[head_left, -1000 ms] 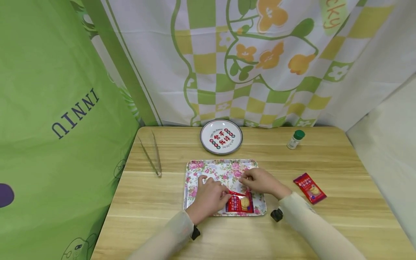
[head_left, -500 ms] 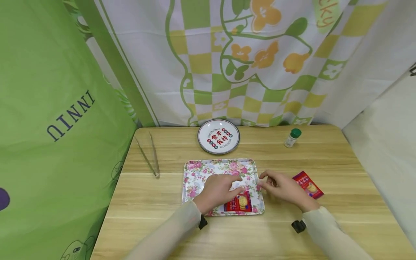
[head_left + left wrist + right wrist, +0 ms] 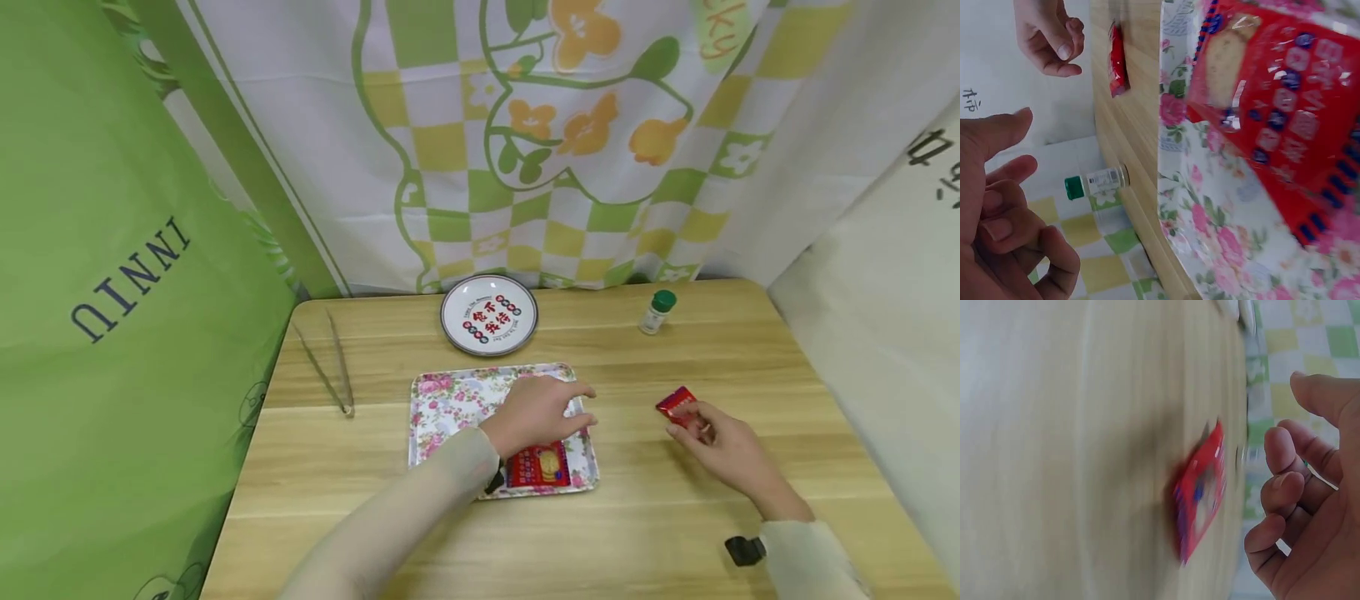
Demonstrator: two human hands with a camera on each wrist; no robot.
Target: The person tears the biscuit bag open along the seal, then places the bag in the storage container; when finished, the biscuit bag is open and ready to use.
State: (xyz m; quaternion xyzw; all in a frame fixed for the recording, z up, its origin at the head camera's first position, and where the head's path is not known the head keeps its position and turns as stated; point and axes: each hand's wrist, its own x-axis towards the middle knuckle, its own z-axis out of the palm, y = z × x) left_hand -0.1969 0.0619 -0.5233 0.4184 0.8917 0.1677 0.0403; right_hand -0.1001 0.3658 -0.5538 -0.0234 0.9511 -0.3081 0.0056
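Over the floral tray [image 3: 427, 417] is my left hand [image 3: 536, 408], its thumb and index finger spread apart and holding nothing. Below it on the tray lies a red biscuit packet [image 3: 538, 471], partly covered by the wrist in the head view. The left wrist view shows this packet's printed front with a biscuit [image 3: 1225, 62] visible on it. Farther right, my right hand [image 3: 723, 446] hovers at a second red biscuit packet [image 3: 677, 402] on the table. In the right wrist view, a gap separates the loosely bent fingers [image 3: 1279, 450] from that packet.
A white plate [image 3: 489, 287] with red lettering stands behind the tray. Metal tongs [image 3: 341, 375] lie at the left of the wooden table [image 3: 337, 517]. A green-capped shaker [image 3: 657, 312] stands at the back right. Curtains border the table's back and left.
My right hand has left the tray area and moved right to the second packet. My left hand has let go of the first packet and shifted right above it.
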